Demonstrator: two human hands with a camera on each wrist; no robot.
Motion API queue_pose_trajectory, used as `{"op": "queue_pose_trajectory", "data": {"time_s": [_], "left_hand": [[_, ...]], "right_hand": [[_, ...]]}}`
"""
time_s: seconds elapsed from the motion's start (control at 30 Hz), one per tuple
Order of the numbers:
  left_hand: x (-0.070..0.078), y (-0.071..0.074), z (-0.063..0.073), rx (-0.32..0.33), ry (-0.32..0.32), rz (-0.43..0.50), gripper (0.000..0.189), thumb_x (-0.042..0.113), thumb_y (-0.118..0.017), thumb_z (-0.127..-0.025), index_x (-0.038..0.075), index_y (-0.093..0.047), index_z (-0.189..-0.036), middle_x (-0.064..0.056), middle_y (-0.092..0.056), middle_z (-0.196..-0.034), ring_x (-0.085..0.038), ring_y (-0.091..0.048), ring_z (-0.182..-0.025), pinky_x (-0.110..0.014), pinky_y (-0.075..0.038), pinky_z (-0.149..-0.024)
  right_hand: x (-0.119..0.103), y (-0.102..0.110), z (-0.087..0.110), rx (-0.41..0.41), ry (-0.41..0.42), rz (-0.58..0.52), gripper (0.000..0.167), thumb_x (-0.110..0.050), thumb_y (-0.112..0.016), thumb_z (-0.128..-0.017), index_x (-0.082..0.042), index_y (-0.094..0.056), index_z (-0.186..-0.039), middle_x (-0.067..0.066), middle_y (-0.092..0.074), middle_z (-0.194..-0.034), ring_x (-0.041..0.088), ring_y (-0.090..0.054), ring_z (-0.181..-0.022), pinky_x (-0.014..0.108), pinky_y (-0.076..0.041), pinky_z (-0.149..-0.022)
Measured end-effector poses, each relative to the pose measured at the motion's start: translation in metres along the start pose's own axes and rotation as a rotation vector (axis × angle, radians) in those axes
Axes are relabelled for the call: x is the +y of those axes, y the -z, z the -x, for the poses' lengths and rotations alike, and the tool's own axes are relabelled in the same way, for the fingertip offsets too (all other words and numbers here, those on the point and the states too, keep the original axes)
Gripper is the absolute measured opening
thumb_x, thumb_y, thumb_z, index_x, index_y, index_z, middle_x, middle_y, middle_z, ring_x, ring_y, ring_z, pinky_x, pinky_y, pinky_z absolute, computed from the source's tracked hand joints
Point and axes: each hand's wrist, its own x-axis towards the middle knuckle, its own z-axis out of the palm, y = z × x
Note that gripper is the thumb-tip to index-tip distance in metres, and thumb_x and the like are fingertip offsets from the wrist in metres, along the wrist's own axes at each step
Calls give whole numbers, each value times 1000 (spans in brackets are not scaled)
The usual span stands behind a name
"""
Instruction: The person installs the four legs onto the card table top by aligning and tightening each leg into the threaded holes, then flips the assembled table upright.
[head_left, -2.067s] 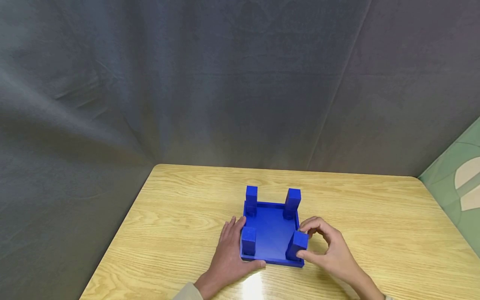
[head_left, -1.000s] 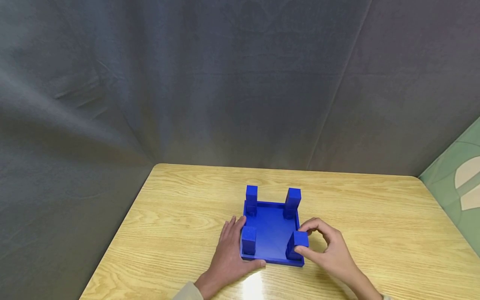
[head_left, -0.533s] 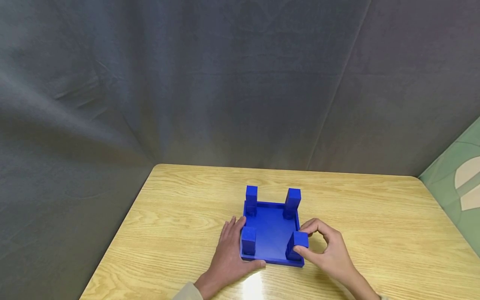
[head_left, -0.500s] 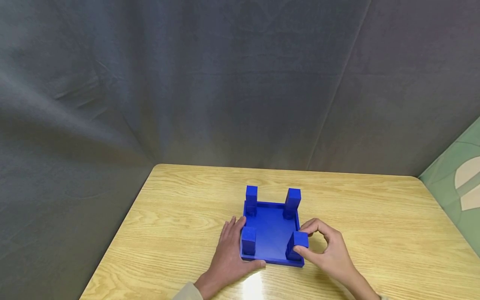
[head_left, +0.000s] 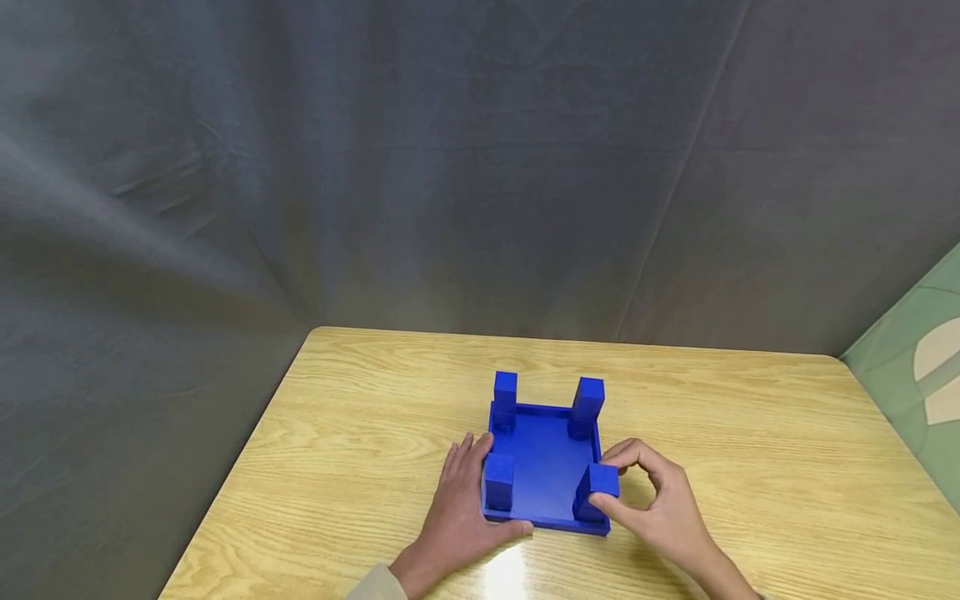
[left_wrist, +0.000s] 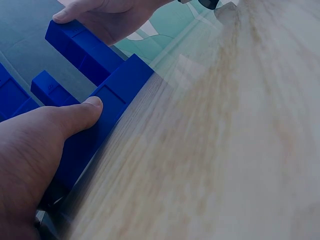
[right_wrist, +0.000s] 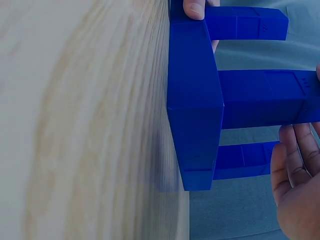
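A blue square base (head_left: pixel 542 467) with a low raised rim lies on the table, with an upright blue post at each corner, like a small upturned table. My left hand (head_left: pixel 455 512) holds its near left corner, fingers along the left side and thumb on the front side. At the near right corner, my right hand (head_left: pixel 660 500) pinches the top of a post (head_left: pixel 597 492) between thumb and fingers. That post stands in the corner in the right wrist view. The other posts are the near left (head_left: pixel 498 483), far left (head_left: pixel 505 400) and far right (head_left: pixel 587 407).
The wooden table (head_left: pixel 360 400) reaches out on both sides of the base. Behind it hangs a dark grey curtain (head_left: pixel 465 183), also on the left. A green patterned cloth (head_left: pixel 922 367) hangs at the right edge.
My right thumb has shifted slightly up the near right post since the earliest frame. The left hand and the base keep their place.
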Motion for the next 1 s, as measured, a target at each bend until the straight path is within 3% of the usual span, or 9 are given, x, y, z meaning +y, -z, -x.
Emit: {"op": "queue_pose_trajectory", "data": {"time_s": [0.33, 0.5, 0.63, 0.77, 1.0], "left_hand": [[-2, 8, -1, 24, 18, 71, 128, 63, -101, -67, 16, -42, -170, -18, -42, -174, -51, -29, -164, -74, -32, -127], [-11, 17, -4, -21, -32, 42, 127, 67, -100, -67, 20, -43, -170, -18, -43, -173, -47, -35, -161, -74, -34, -126], [-22, 27, -7, -75, -82, 54, 125, 64, -101, -68, 26, -41, -172, -13, -43, -174, -40, -36, -162, -73, -32, -127], [-28, 33, -9, -123, -129, 52, 126, 58, -102, -70, 28, -37, -174, -9, -43, -175, -36, -32, -164, -71, -31, -129], [-32, 38, -9, -149, -145, 64, 128, 50, -104, -71, 27, -34, -176, -11, -40, -176, -37, -30, -164, -71, -31, -129]], "right_hand": [[1, 3, -1, -18, 46, 12, 53, 16, -93, -73, -13, -73, -113, -1, -75, -108, 11, -66, -96, 25, -54, -89], [9, 8, 1, -67, 139, -131, 63, 18, -92, -70, 4, -70, -128, 7, -74, -118, 13, -65, -109, 23, -50, -100], [23, 13, 4, -133, 190, -246, 73, 6, -93, -80, 15, -58, -144, 14, -70, -135, 17, -64, -126, 24, -49, -106], [36, 18, 12, -157, 170, -276, 81, 1, -91, -86, 18, -48, -152, 17, -66, -145, 19, -62, -133, 24, -50, -106], [52, 20, 24, -175, 94, -243, 110, 6, -97, -73, 12, -37, -165, 29, -56, -152, 20, -59, -141, 21, -51, -108]]}}
